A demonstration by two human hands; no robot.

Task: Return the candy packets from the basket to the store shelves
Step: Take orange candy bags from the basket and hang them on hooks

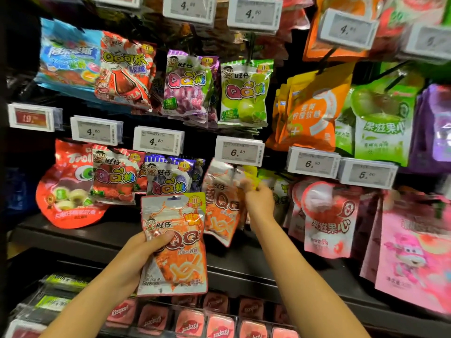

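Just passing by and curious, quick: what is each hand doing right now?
Left hand: grips an orange QQ candy packet.
Right hand: pinches the top of the matching hanging packet on its peg.

Glossy plastic packets, matt dark shelving

The orange candy packet (174,242) is showing shiny, crinkled plastic film; the shelf (73,237) is looking smooth, matt black.

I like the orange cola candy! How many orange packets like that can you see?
2. One orange packet is held by the left hand; the other packet hangs under the 6.50 tag, at the right hand. More may hide behind it.
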